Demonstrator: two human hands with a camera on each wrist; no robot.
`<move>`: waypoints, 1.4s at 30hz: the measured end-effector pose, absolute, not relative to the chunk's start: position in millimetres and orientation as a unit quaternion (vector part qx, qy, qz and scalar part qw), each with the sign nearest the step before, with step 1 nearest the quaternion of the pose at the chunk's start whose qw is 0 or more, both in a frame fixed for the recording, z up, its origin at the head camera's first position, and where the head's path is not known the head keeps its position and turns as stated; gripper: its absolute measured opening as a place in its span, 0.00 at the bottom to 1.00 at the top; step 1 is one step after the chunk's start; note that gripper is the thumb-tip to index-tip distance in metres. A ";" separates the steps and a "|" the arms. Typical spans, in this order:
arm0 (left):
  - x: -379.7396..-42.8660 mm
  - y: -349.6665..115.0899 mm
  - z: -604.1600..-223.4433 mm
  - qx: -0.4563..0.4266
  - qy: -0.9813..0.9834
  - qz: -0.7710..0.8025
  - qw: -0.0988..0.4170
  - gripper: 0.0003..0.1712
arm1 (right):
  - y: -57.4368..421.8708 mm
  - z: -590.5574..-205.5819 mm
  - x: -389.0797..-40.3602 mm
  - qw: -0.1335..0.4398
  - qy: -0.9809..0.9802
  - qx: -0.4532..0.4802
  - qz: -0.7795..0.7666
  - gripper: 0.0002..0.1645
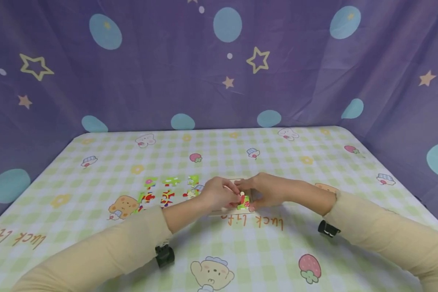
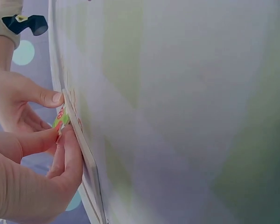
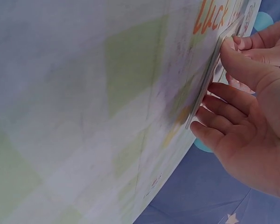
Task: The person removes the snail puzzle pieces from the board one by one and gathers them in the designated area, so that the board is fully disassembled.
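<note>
My left hand [image 1: 219, 192] pinches a small jigsaw piece [image 1: 245, 204], green with a red mushroom, between thumb and fingertips. The piece sits close over a thin, pale puzzle board [image 1: 217, 212] lying on the table, its near edge showing in the left wrist view as a slim slab [image 2: 86, 154]. From the other side my right hand [image 1: 268, 190] holds the board. In the right wrist view its thumb [image 3: 242, 63] lies at the near edge, the bent fingers [image 3: 219, 119] along the side edge. Both hands cover much of the board.
Several loose jigsaw pieces [image 1: 167, 197] in red, yellow and green lie left of the board, partly behind the left forearm. A checked tablecloth [image 1: 263, 259] with printed cartoons covers the table. Purple fabric [image 1: 175, 81] hangs behind it. Black wrist cameras [image 1: 164, 255] hang under both sleeves.
</note>
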State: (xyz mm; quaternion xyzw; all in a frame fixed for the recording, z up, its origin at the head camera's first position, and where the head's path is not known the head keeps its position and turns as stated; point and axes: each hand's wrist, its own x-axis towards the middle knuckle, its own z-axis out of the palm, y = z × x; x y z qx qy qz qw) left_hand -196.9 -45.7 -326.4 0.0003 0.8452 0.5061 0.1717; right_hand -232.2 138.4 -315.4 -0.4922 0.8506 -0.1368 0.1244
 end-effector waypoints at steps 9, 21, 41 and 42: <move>-201.0 -50.7 -329.6 -0.001 0.839 0.518 0.166 0.03 | 138.7 -314.0 -231.7 0.125 0.851 -0.491 -0.138 0.36; -206.3 -71.6 -329.3 -0.019 0.833 0.522 0.181 0.05 | 138.2 -312.9 -230.6 0.141 0.855 -0.481 -0.131 0.38; -208.1 -125.9 -324.0 -0.004 0.848 0.492 0.197 0.09 | 139.4 -314.4 -229.7 0.162 0.857 -0.474 -0.123 0.40; -207.9 -128.3 -324.1 -0.002 0.851 0.487 0.197 0.08 | 139.5 -314.6 -229.8 0.166 0.857 -0.472 -0.118 0.40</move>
